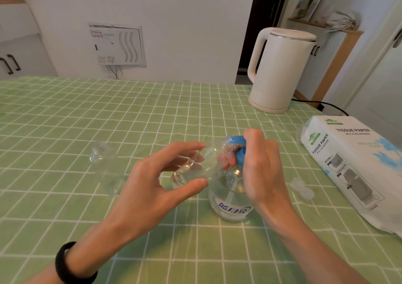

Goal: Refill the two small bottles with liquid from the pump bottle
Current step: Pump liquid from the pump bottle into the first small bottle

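The clear pump bottle (228,199) with blue lettering and a blue pump head (238,146) stands at the middle of the green checked tablecloth. My right hand (261,170) curls over the pump head from the right. My left hand (152,183) holds a small clear bottle (195,166) tilted, its mouth up against the pump nozzle. A second small clear bottle (104,164) stands uncapped on the table to the left, apart from both hands. Two small clear caps (302,189) lie to the right of the pump bottle.
A white electric kettle (278,70) stands at the back right with its black cord trailing to the right. A pack of tissue paper (356,166) lies along the right edge. The tablecloth (108,114) covers the whole table.
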Action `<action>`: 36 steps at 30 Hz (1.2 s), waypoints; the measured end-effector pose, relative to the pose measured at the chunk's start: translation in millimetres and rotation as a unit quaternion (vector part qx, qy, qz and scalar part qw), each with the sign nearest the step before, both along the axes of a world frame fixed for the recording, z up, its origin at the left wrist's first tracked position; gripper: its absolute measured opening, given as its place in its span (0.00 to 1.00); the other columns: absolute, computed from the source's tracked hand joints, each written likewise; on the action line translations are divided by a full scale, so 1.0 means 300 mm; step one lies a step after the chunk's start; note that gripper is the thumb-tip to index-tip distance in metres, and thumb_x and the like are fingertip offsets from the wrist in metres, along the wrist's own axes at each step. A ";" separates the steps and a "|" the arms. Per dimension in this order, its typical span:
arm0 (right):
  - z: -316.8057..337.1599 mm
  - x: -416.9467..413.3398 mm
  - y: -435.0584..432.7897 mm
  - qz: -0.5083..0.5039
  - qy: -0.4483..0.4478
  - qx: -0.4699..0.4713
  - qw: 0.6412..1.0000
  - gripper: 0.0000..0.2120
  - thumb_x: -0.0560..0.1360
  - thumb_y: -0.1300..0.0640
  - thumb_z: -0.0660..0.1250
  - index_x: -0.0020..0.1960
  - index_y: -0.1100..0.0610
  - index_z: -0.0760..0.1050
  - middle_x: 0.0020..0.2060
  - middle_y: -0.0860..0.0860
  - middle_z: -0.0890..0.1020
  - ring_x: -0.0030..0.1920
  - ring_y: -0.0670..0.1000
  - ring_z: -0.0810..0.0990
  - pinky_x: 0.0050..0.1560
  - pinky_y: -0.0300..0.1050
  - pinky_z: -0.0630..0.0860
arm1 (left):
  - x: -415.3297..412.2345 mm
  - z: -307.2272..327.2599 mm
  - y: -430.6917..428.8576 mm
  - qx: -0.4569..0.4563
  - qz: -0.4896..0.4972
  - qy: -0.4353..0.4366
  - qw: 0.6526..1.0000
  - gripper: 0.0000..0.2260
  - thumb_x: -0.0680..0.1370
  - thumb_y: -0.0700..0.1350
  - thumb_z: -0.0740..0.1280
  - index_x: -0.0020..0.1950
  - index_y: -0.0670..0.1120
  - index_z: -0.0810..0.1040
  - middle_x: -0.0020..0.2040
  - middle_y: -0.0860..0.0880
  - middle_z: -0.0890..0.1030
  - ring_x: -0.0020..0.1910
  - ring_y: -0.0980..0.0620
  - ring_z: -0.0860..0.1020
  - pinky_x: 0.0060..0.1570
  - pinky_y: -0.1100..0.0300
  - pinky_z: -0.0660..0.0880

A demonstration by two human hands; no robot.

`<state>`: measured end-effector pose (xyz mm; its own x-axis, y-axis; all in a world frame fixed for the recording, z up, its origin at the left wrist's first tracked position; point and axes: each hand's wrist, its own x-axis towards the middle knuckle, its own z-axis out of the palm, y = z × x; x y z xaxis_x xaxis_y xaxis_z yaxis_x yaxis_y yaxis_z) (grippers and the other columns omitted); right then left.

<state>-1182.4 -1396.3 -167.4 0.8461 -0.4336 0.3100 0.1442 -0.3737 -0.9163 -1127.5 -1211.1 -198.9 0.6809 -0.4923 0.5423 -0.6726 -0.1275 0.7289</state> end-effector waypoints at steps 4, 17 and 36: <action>-0.004 0.004 -0.005 0.002 -0.006 -0.001 1.000 0.26 0.78 0.48 0.51 0.23 0.50 0.72 0.27 0.52 0.81 0.35 0.54 0.82 0.50 0.68 0.78 | 0.003 -0.007 0.007 0.006 0.004 -0.001 1.000 0.24 0.73 0.56 0.75 0.68 0.63 0.78 0.58 0.62 0.85 0.56 0.58 0.85 0.59 0.62 0.80; -0.005 0.005 -0.005 0.004 -0.005 0.005 1.000 0.28 0.78 0.45 0.51 0.23 0.49 0.72 0.27 0.51 0.81 0.35 0.55 0.81 0.48 0.70 0.79 | 0.005 -0.002 0.007 0.009 0.003 -0.004 1.000 0.24 0.73 0.57 0.75 0.69 0.63 0.78 0.59 0.62 0.85 0.57 0.58 0.85 0.59 0.63 0.80; -0.005 0.002 -0.008 0.012 -0.018 0.002 1.000 0.28 0.79 0.49 0.51 0.23 0.48 0.72 0.27 0.52 0.81 0.34 0.55 0.81 0.48 0.68 0.79 | 0.010 -0.009 0.007 0.008 0.002 -0.002 1.000 0.24 0.73 0.57 0.76 0.69 0.62 0.78 0.59 0.62 0.85 0.56 0.58 0.85 0.59 0.63 0.79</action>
<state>-1181.7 -1398.9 -168.7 0.8446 -0.4154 0.3379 0.1848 -0.3662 -0.9120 -1124.5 -1208.9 -201.7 0.6810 -0.4982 0.5366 -0.6746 -0.1420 0.7244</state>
